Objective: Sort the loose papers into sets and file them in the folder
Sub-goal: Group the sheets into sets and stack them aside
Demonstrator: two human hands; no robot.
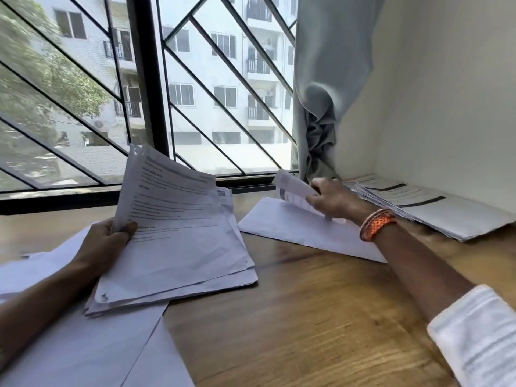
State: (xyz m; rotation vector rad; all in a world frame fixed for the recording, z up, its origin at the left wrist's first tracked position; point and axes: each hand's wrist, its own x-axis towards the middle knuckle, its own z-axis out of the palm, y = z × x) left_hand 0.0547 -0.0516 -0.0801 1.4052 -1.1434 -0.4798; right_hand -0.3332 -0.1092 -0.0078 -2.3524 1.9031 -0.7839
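Note:
My left hand [107,238] grips a thick stack of printed papers [178,236] by its left edge, tilted up off the wooden table [293,317]. My right hand [333,198] reaches out to the right and pinches a single printed sheet [293,188] above a white sheet [296,230] that lies flat on the table. A fanned pile of papers with black bars [424,208] lies at the far right against the wall. No folder is recognisable in this view.
More white sheets [92,347] are spread over the table's near left under my left arm. A barred window [145,88] runs along the table's far edge, with a grey curtain [321,107] and a cream wall [446,93] to the right.

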